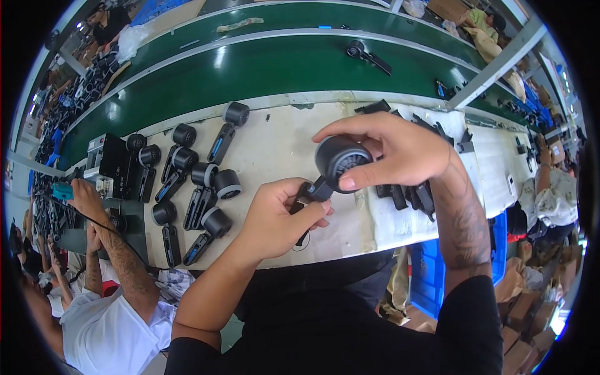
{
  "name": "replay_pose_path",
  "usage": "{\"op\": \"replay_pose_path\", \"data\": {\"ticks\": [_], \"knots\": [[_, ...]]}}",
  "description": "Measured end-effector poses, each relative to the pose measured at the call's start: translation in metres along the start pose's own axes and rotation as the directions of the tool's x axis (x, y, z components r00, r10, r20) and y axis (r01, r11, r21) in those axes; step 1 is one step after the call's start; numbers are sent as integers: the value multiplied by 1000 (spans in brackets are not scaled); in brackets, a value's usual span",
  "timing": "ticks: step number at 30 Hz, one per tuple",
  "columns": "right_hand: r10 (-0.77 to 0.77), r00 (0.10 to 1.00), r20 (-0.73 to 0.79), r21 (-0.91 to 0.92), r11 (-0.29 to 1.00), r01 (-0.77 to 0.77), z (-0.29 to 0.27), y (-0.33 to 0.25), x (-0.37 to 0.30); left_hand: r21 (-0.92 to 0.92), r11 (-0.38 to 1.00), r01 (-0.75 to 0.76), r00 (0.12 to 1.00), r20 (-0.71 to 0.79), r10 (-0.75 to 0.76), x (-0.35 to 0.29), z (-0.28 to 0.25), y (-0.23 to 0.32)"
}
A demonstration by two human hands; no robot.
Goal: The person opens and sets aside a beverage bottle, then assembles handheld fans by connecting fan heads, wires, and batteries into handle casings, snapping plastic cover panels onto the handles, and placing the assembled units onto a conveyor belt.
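Observation:
Over the middle of the pale worktable [262, 153], a black handheld fan [340, 161] with a round, grey-rimmed head is held between my hands. My left hand [281, 215] is closed around its handle part below the neck, and that part is mostly hidden by the fingers. Curled over the head from the right is my right hand [406, 150], thumb on the rim by the grille and fingers across the far side. A thin dark wire loop [302, 242] hangs under my left fingers.
Several similar fans [200, 206] lie left on the table; black handle-like parts [400, 197] are piled right. Beyond runs a green conveyor [275, 69] carrying another fan [369, 57]. A co-worker's hand [86, 199] grips a teal tool at left, near a boxy device [106, 159]. A blue crate [427, 281] stands below right.

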State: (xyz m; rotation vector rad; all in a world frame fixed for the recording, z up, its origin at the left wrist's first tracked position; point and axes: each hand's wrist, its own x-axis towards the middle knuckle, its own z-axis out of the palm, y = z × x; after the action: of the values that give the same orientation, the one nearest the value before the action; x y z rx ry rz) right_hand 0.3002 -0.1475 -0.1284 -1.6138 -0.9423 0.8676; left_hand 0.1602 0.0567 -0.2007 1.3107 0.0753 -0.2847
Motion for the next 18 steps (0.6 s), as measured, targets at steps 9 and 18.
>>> {"op": "replay_pose_path", "data": {"ticks": [9, 18], "knots": [[227, 960, 167, -191, 962, -194, -12, 8, 36, -87, 996, 6, 1000, 30, -4, -3, -6, -11], [165, 686, -709, -613, 337, -715, -91, 125, -3, 54, 998, 12, 967, -256, 2, -37, -63, -47]]}}
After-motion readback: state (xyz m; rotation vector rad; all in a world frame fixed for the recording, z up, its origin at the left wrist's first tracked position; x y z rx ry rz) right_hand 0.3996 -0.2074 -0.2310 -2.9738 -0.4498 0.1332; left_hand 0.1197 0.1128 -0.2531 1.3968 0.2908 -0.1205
